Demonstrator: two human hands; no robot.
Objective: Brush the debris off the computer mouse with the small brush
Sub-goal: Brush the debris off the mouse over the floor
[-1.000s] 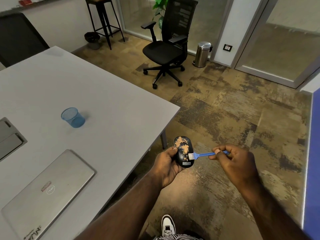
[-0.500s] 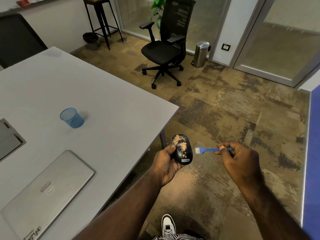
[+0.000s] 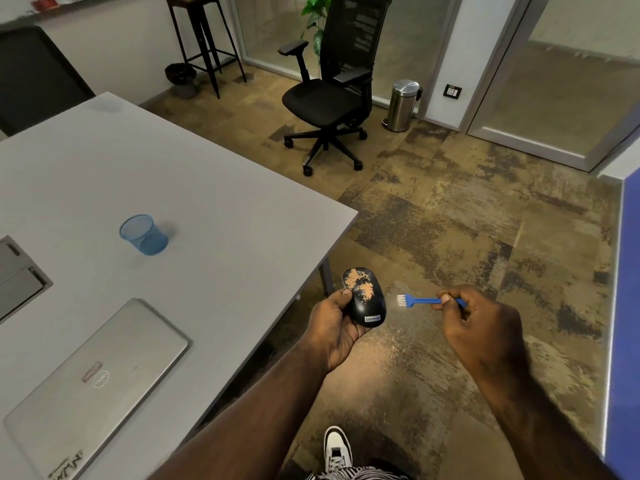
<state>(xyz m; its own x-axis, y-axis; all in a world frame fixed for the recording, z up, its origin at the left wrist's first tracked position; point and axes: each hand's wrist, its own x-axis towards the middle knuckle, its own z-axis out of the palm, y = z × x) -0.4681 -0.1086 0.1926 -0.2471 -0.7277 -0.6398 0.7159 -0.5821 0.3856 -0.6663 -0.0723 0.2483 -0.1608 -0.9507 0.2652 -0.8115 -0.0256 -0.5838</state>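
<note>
mouse (image 3: 364, 299): black, held out past the table's corner over the floor; long axis runs from the near end, with its small white brand label, to the far end, leaning a little left; top faces up
debris (image 3: 360, 285): tan powdery patches over the far half and middle of the mouse's top; the near end by the label is bare and glossy
left hand (image 3: 334, 329): cups the mouse from its left side and below, thumb lying along the left edge, fingers curled under it
brush (image 3: 427, 301): small, blue, lies almost level, white bristles pointing left toward the mouse, just beside its right side but apart from it
right hand (image 3: 479, 325): pinches the handle's right end between thumb and curled fingers
table (image 3: 207, 188): grey, holds a blue mesh cup (image 3: 143, 234) and a closed silver laptop (image 3: 93, 379)
</note>
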